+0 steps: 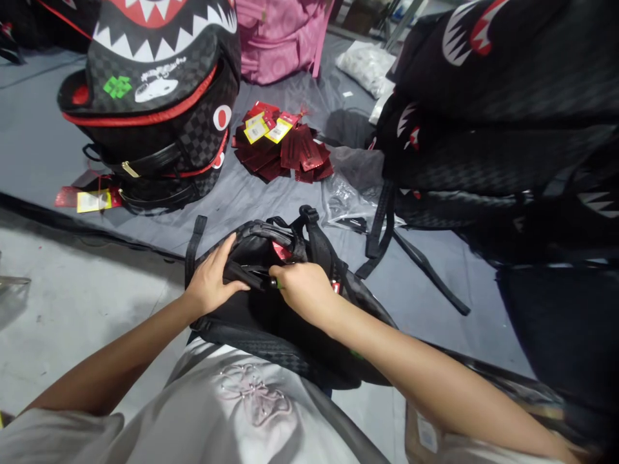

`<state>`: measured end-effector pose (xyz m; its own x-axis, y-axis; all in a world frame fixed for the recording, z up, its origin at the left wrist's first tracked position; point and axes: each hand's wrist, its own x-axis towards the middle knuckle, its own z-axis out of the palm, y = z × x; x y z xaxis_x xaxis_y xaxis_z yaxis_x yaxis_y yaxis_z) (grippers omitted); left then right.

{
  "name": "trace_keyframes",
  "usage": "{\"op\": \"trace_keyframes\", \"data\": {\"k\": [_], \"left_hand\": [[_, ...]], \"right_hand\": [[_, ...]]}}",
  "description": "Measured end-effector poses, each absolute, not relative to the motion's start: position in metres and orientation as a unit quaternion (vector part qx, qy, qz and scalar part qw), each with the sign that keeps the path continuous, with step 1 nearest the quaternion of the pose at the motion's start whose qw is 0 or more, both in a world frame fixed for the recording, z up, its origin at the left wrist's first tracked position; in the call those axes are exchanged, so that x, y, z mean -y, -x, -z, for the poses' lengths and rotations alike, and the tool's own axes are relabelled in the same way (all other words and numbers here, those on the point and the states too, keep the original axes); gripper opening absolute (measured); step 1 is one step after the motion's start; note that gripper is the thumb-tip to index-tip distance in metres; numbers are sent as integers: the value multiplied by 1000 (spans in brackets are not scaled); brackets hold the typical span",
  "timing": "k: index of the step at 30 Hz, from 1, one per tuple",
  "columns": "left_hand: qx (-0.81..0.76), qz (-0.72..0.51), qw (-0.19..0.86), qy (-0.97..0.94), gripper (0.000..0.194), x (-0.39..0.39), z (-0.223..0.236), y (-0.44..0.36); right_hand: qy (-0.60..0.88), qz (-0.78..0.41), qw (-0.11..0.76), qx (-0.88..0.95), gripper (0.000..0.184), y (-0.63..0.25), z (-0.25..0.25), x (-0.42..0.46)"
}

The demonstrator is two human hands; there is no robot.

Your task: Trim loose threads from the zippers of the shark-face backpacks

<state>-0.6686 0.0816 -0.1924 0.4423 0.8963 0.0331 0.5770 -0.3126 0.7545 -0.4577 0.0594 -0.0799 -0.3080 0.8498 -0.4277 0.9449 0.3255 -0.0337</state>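
Observation:
A black backpack (290, 332) lies open across my lap and the table edge. My left hand (213, 277) grips the left side of its opening, thumb on the inner fabric and fingers along the edge. In a closed fist, my right hand (304, 287) holds a small tool (275, 282) with a black end and some green over the opening. A thin part sticks out to its left; the tool's kind is mostly hidden by the fingers. Beside the right hand shows a red label (282, 250) inside the bag.
Red tags (290, 151) lie piled on the grey-covered table (193, 225). A checkered shark-mouth backpack (159, 122) stands back left, a pink backpack (285, 38) behind. Black bags (483, 142) are stacked at right, with clear plastic (348, 187) and a loose strap (430, 274) beside them.

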Motion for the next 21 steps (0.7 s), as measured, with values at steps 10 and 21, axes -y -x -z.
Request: {"op": "trace_keyframes", "data": {"k": [10, 21], "left_hand": [[-446, -247, 324, -797, 106, -85, 197, 669], [-496, -235, 325, -770, 104, -98, 211, 680]], "right_hand": [[-521, 112, 208, -820, 26, 478, 71, -71], [-455, 111, 96, -878, 24, 504, 93, -91]]}}
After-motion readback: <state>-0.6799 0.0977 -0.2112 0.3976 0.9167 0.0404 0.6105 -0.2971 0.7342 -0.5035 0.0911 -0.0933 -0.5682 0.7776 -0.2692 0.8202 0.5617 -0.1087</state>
